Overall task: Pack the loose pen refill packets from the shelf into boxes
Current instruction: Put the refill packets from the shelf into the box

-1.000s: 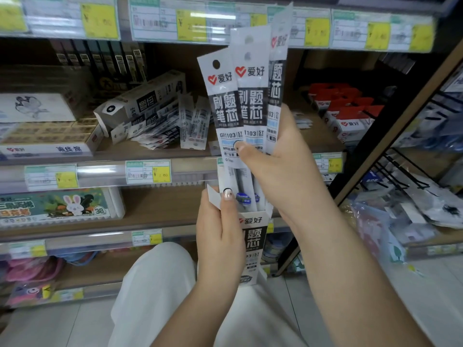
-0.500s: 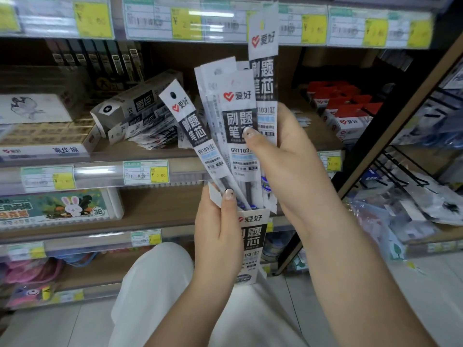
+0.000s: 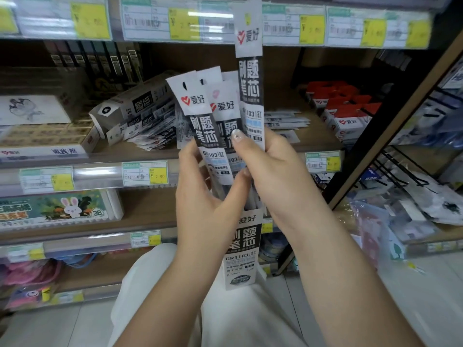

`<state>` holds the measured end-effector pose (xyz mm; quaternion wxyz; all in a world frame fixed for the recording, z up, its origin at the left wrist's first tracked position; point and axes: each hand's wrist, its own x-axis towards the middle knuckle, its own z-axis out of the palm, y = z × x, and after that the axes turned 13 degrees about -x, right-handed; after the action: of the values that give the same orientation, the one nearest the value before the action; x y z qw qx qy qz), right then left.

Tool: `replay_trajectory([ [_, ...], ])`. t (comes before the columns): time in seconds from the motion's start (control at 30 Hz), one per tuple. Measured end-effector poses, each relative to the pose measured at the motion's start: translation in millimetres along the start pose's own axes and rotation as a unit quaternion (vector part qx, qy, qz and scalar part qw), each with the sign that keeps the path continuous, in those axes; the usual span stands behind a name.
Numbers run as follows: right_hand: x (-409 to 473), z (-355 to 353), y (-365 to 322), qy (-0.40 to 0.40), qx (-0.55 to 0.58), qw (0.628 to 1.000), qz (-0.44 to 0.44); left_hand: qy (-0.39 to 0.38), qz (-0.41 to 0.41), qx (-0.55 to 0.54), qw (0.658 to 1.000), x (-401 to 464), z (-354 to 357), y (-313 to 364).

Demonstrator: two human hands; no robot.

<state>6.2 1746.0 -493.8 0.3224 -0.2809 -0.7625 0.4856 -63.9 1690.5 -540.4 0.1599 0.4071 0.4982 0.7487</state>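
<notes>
The right hand [image 3: 273, 169] pinches a fan of pen refill packets [image 3: 200, 113], thumb pressed on their fronts and fingers curled behind, while the left hand [image 3: 200, 204] curls round the narrow box [image 3: 241, 249] that their lower ends enter; the left thumb lies up against the packets just above the box mouth. One packet stands taller than the rest, its white header rising over the price tags [image 3: 183, 23] on the shelf edge above. Behind the packets, on the shelf [image 3: 160, 156], lies a toppled grey carton [image 3: 135, 106] with more loose refill packets [image 3: 152, 136] spilled beside it; to the right of the packets sit red-topped boxes [image 3: 343, 106], and to the left a flat carton of erasers [image 3: 42, 141]. Below the box, a white-trousered knee [image 3: 155, 284] shows. Compared with half a second ago, the leftmost packet, then splayed well outward, has been drawn upright against the others, and the left hand has risen from the box toward the bundle. Each packet carries a red heart logo and black panel with large Chinese characters; the box reads "GR1103", and a yellow tag below the shelf shows "¥ 2.00".
</notes>
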Motion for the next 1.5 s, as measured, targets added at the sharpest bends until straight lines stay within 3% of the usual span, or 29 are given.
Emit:
replay_trajectory([
  [0.3, 0.0, -7.9, 10.3, -0.057, 0.109, 0.992, 0.041, -0.057, -0.086, 0.02, 0.994, 10.6, -5.3, 3.7],
  [0.47, -0.2, -12.1, 10.5, -0.057, 0.114, 0.992, 0.0, -0.104, -0.114, 0.049, 0.987, 13.5, -13.5, -2.6],
  [0.7, 4.1, -24.7, 4.4, 0.034, 0.15, 0.988, -0.035, -0.165, -0.124, 0.089, 0.974, 9.0, -16.4, 0.9],
  [0.83, 5.9, -28.3, -0.2, 0.097, 0.101, 0.988, -0.064, -0.147, -0.115, 0.065, 0.98, 7.1, -13.7, 4.8],
  [1.03, 2.5, -26.0, -9.5, 0.11, 0.079, 0.983, -0.122, -0.103, -0.093, 0.072, 0.988, 6.6, -13.9, 0.5],
  [1.3, 3.5, -26.8, -20.8, 0.181, 0.07, 0.959, -0.208, -0.188, -0.08, 0.134, 0.97, 8.2, -13.5, -3.8],
  [1.5, 6.1, -24.1, -16.9, 0.17, 0.06, 0.963, -0.202, -0.115, -0.084, 0.099, 0.985, 4.7, -11.6, 0.9],
])
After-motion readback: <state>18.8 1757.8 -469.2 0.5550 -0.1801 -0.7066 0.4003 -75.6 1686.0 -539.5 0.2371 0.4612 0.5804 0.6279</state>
